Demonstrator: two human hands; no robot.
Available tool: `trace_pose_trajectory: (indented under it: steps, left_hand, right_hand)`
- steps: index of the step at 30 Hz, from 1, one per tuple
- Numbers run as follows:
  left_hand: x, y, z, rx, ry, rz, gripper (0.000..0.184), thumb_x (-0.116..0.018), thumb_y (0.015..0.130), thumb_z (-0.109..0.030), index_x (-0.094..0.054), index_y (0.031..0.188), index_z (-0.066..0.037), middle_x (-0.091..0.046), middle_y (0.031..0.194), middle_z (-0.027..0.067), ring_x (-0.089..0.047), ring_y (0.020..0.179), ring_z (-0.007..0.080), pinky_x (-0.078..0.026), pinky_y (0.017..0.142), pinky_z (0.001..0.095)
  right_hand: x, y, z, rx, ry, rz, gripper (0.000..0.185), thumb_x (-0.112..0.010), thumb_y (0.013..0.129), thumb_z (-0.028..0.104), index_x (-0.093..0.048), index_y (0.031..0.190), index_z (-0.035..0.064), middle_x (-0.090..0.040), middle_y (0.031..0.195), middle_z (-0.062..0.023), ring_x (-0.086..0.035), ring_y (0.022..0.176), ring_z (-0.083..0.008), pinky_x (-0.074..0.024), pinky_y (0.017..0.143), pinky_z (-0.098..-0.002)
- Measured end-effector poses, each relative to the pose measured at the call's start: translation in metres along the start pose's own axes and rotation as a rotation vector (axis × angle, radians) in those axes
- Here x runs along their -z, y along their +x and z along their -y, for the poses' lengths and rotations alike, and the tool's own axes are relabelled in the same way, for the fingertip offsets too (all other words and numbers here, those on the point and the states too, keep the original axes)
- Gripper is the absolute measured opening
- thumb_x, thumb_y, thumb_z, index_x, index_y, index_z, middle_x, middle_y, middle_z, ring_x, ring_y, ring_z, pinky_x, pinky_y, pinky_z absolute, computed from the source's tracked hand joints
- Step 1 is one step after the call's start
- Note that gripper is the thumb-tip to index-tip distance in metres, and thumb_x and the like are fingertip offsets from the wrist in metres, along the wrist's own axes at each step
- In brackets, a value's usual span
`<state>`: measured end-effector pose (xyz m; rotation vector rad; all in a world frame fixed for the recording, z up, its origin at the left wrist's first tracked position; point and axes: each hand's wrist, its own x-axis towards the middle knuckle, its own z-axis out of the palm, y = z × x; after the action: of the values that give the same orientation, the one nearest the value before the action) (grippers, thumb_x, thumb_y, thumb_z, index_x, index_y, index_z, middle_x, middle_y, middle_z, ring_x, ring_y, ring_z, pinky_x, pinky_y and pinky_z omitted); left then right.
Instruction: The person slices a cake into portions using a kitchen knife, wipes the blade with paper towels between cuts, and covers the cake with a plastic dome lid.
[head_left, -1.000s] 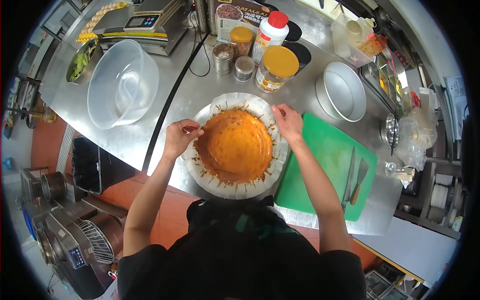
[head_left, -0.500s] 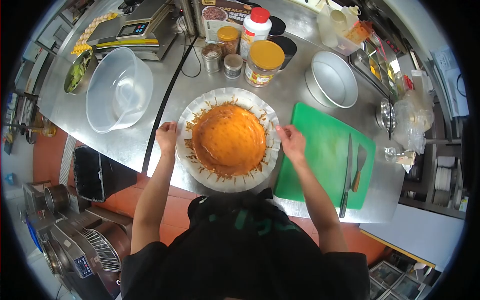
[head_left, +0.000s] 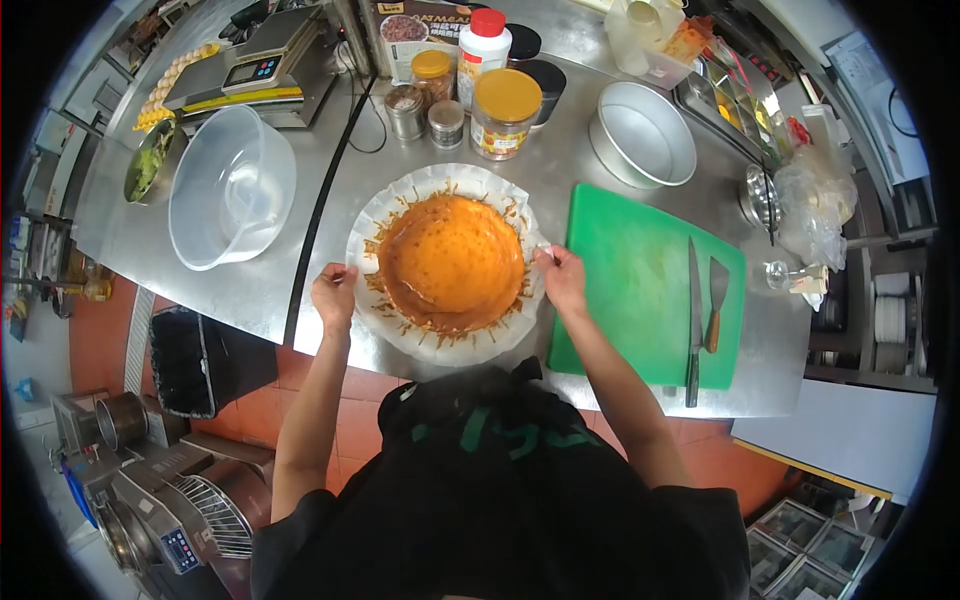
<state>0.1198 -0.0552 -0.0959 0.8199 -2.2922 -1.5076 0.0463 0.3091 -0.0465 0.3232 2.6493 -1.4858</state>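
A round orange-brown cake (head_left: 452, 260) lies in a pleated white paper liner (head_left: 375, 325), whose spread rim is streaked with brown drips. At the liner's left edge, the fingertips of my left hand (head_left: 335, 296) are pinched on the paper. Opposite, my right hand (head_left: 562, 278) grips the right edge between thumb and fingers. Just right of that hand is a green cutting board (head_left: 630, 270), with a long knife (head_left: 693, 320) and a wooden-handled spatula (head_left: 716, 300) lying on it.
Behind the cake stand a yellow-lidded jar (head_left: 503, 115), a red-capped bottle (head_left: 484, 60) and small shakers. A round metal cake pan (head_left: 643, 140) sits at back right. To the left are a clear plastic tub (head_left: 230, 190) and a scale (head_left: 255, 72). The counter's front edge is near my body.
The view has shifted slightly. My right hand's fingers now overlap the paper rim, and my left hand sits lower along the left edge. The cake stays between them.
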Motion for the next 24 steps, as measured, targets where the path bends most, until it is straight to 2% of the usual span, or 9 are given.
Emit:
trace_pose_trajectory:
  steps: [3, 6, 8, 10, 12, 16, 18, 22, 24]
  left_hand:
    - [-0.002, -0.015, 0.004, 0.005, 0.060, -0.080, 0.015, -0.072, 0.075, -0.013, -0.065, 0.078, 0.000, -0.066, 0.071, 0.0102, -0.062, 0.063, 0.0179, -0.047, 0.060, 0.0297]
    - [-0.003, -0.029, 0.000, 0.044, 0.050, -0.109, 0.014, -0.071, 0.075, -0.013, -0.065, 0.079, -0.001, -0.066, 0.072, 0.0103, -0.061, 0.063, 0.0182, -0.047, 0.060, 0.0308]
    - [-0.004, -0.034, -0.001, 0.048, 0.059, -0.118, 0.014, -0.071, 0.075, -0.012, -0.065, 0.079, -0.001, -0.066, 0.072, 0.0105, -0.062, 0.063, 0.0184, -0.047, 0.061, 0.0309]
    - [-0.004, -0.038, -0.001, 0.090, 0.059, -0.133, 0.015, -0.071, 0.075, -0.012, -0.064, 0.079, 0.000, -0.065, 0.072, 0.0105, -0.060, 0.064, 0.0180, -0.047, 0.062, 0.0313]
    - [-0.003, -0.037, 0.000, 0.103, 0.007, -0.121, 0.015, -0.072, 0.075, -0.012, -0.064, 0.079, 0.000, -0.065, 0.071, 0.0093, -0.059, 0.063, 0.0169, -0.046, 0.061, 0.0305]
    - [0.003, -0.043, -0.006, 0.126, -0.263, -0.063, 0.016, -0.073, 0.077, -0.012, -0.062, 0.080, 0.000, -0.063, 0.071, 0.0054, -0.055, 0.061, 0.0129, -0.044, 0.059, 0.0277]
    - [0.009, -0.052, -0.022, 0.145, -0.267, -0.038, 0.019, -0.074, 0.077, -0.014, -0.061, 0.080, 0.000, -0.060, 0.071, 0.0037, -0.054, 0.059, 0.0104, -0.043, 0.054, 0.0247]
    - [0.016, -0.076, -0.031, 0.275, -0.271, -0.072, 0.029, -0.078, 0.075, -0.022, -0.058, 0.077, 0.000, -0.056, 0.065, 0.0027, -0.051, 0.052, 0.0081, -0.042, 0.045, 0.0205]
    - [0.018, -0.084, -0.030, 0.446, -0.314, 0.132, 0.031, -0.079, 0.074, -0.024, -0.057, 0.075, -0.002, -0.055, 0.064, 0.0021, -0.050, 0.051, 0.0075, -0.044, 0.045, 0.0202]
  right_hand:
    - [-0.002, 0.005, -0.007, -0.053, 0.104, -0.031, 0.030, -0.064, 0.084, 0.030, -0.062, 0.085, -0.0002, -0.062, 0.066, -0.0079, -0.055, 0.059, -0.0164, -0.0432, 0.058, -0.0327]
    - [0.000, -0.008, -0.008, 0.081, 0.118, -0.206, 0.035, -0.064, 0.084, 0.033, -0.061, 0.088, -0.0017, -0.064, 0.070, -0.0118, -0.060, 0.064, -0.0219, -0.0464, 0.062, -0.0346]
    - [0.004, -0.021, -0.020, 0.114, 0.037, -0.212, 0.036, -0.064, 0.084, 0.033, -0.061, 0.089, -0.0020, -0.064, 0.073, -0.0137, -0.062, 0.068, -0.0250, -0.0476, 0.065, -0.0361]
    - [0.008, -0.042, -0.019, 0.141, -0.046, -0.209, 0.037, -0.064, 0.084, 0.034, -0.060, 0.091, -0.0023, -0.065, 0.076, -0.0156, -0.064, 0.072, -0.0281, -0.0487, 0.067, -0.0376]
    - [0.014, -0.060, -0.001, 0.019, -0.482, 0.026, 0.037, -0.063, 0.084, 0.033, -0.060, 0.094, -0.0017, -0.066, 0.081, -0.0177, -0.065, 0.077, -0.0318, -0.0494, 0.069, -0.0404]
    - [0.007, -0.064, -0.007, -0.008, -0.458, -0.004, 0.035, -0.063, 0.084, 0.030, -0.059, 0.097, -0.0019, -0.066, 0.081, -0.0171, -0.065, 0.077, -0.0310, -0.0495, 0.069, -0.0403]
    - [-0.004, -0.061, -0.031, 0.072, 0.013, -0.188, 0.033, -0.064, 0.084, 0.028, -0.058, 0.098, -0.0015, -0.066, 0.078, -0.0163, -0.065, 0.075, -0.0304, -0.0492, 0.068, -0.0409]
    - [-0.004, -0.084, -0.021, 0.001, -0.213, -0.234, 0.031, -0.067, 0.082, 0.030, -0.061, 0.088, 0.0009, -0.066, 0.076, -0.0154, -0.064, 0.070, -0.0299, -0.0481, 0.065, -0.0406]
    - [-0.006, -0.095, -0.012, -0.022, -0.293, -0.207, 0.030, -0.067, 0.081, 0.031, -0.061, 0.084, 0.0011, -0.065, 0.075, -0.0158, -0.063, 0.070, -0.0316, -0.0477, 0.065, -0.0407]
